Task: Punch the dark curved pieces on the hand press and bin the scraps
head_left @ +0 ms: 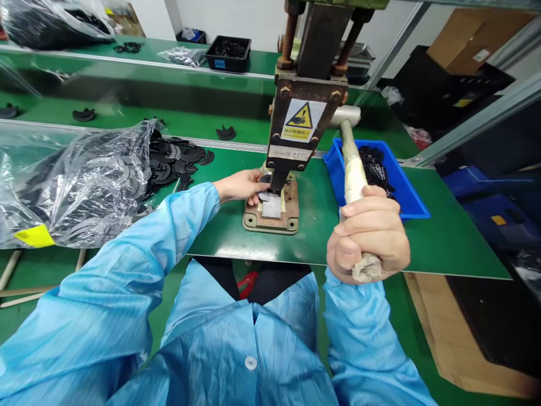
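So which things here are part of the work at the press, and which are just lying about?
In use: green hand press; tape-wrapped press lever gripped by right hand; small black flat part under left hand.

Lying about: black plastic tray; brown cardboard box.

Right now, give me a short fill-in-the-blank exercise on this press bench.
1. The right hand is closed around the press's ____.
2. The left hand holds a small dark part at the die under the ____.
3. The tray right of the press is ____ in colour.
4. The loose black parts spill from a clear plastic ____.

Missing words: lever; ram; blue; bag
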The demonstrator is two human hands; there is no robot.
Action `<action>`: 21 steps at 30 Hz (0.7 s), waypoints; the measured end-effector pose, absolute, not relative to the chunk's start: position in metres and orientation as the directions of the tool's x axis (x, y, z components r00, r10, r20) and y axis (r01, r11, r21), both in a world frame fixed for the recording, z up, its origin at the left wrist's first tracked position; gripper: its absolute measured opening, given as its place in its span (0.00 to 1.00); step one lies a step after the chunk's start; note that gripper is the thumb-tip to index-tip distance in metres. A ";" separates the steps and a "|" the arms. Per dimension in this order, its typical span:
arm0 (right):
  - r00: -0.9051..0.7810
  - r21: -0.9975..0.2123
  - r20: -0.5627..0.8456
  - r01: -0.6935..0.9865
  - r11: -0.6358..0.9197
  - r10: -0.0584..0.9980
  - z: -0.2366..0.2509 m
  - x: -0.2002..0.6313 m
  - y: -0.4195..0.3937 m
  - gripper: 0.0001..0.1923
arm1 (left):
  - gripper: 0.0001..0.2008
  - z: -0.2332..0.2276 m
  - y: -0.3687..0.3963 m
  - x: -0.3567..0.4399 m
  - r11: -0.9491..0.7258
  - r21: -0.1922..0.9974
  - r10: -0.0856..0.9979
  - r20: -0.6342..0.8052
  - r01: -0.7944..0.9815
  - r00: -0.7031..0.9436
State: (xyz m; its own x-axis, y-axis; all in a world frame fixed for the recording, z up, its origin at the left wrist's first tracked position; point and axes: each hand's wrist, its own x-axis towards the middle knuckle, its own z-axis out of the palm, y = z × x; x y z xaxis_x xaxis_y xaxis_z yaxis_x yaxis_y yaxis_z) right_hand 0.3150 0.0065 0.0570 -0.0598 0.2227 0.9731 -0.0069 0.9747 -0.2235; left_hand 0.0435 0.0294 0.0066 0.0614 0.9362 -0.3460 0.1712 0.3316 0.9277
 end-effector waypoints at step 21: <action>-0.083 -0.282 0.956 0.025 0.959 0.283 0.057 0.319 0.005 0.21 | 0.13 0.019 0.030 0.060 0.401 0.879 0.912 -0.410 0.257 -0.022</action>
State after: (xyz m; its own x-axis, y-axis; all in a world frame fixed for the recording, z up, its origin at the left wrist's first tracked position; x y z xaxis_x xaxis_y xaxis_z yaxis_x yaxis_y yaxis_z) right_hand 0.3191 0.0051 0.0566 -0.0828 0.2827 0.9556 0.0254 0.9592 -0.2815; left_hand 0.0598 0.0296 0.0193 -0.0219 0.9119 -0.4099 0.2566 0.4014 0.8793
